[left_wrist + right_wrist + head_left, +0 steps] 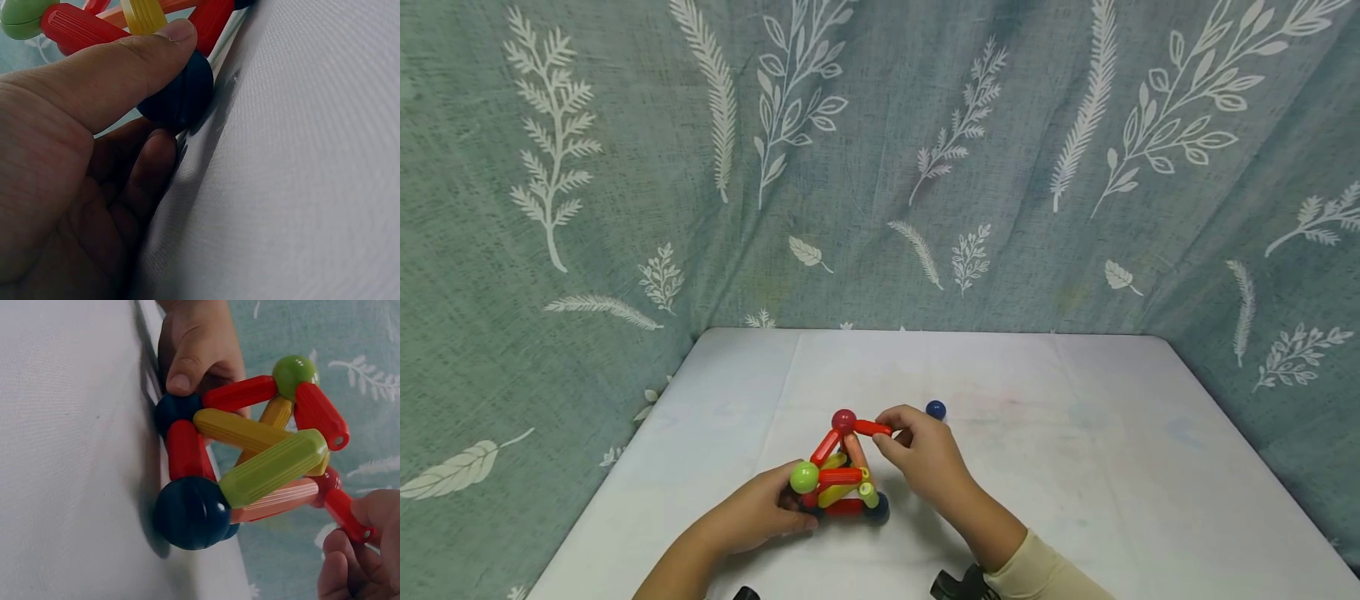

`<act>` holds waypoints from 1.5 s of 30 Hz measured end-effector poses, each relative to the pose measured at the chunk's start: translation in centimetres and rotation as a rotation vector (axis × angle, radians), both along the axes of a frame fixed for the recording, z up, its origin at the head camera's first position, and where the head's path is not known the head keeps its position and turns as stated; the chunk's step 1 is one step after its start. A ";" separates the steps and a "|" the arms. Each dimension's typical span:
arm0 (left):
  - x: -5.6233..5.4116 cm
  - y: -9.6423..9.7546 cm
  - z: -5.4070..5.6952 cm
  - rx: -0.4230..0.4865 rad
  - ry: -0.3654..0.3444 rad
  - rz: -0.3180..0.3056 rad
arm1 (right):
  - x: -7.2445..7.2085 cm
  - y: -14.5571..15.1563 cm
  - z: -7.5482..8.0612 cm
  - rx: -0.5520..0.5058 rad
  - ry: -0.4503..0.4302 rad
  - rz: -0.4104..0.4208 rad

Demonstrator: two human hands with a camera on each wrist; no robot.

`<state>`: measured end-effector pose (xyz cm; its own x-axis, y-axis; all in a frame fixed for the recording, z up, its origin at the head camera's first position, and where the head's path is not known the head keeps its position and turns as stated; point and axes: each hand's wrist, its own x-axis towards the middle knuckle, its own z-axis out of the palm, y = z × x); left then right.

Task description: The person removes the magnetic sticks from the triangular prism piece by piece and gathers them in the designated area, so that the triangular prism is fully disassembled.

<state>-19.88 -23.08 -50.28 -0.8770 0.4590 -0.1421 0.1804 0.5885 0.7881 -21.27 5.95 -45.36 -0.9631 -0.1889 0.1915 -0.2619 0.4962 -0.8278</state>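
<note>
A small frame of coloured rods and balls stands on the table. My left hand (760, 510) grips a dark blue ball (181, 94) at its lower left corner, thumb over the ball. My right hand (928, 454) pinches a red rod (872, 427) whose other end meets the red ball (844, 422) on top. A green ball (804, 477) sits above the left hand, with another red rod (322, 415) sticking out from it. Yellow rods (244, 431), an orange rod (275, 500) and a light green rod (275, 469) slant up; the light green one rises from a nearer dark blue ball (190, 512).
One loose blue ball (936, 409) lies just behind the right hand. The white tabletop (1037, 467) reaches back to a green leaf-patterned curtain (880, 167), which also hangs along both sides. A black strap piece (958, 583) shows at the right wrist.
</note>
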 end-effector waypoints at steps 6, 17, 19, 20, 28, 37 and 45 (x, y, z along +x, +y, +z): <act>0.0 0.0 0.1 0.001 -0.004 0.008 | -0.7 -0.2 -1.6 0.030 -0.054 0.037; 0.2 0.1 0.5 0.007 -0.016 0.009 | -1.2 -0.2 -2.8 0.056 -0.089 0.058; 0.2 0.2 0.6 0.007 -0.023 0.013 | -1.4 0.0 -2.5 0.049 -0.088 0.051; 0.2 0.2 0.6 0.010 -0.027 0.013 | -1.4 0.1 -2.3 0.049 -0.089 0.046; 0.3 0.3 0.7 0.009 -0.037 0.009 | -2.0 1.4 -1.9 0.051 -0.095 -0.006; 0.2 0.3 0.4 -0.001 -0.034 0.005 | -3.1 3.1 -1.8 0.042 -0.080 -0.064; 0.2 0.3 0.4 -0.001 -0.033 0.001 | -4.4 5.3 -2.2 0.032 -0.093 -0.127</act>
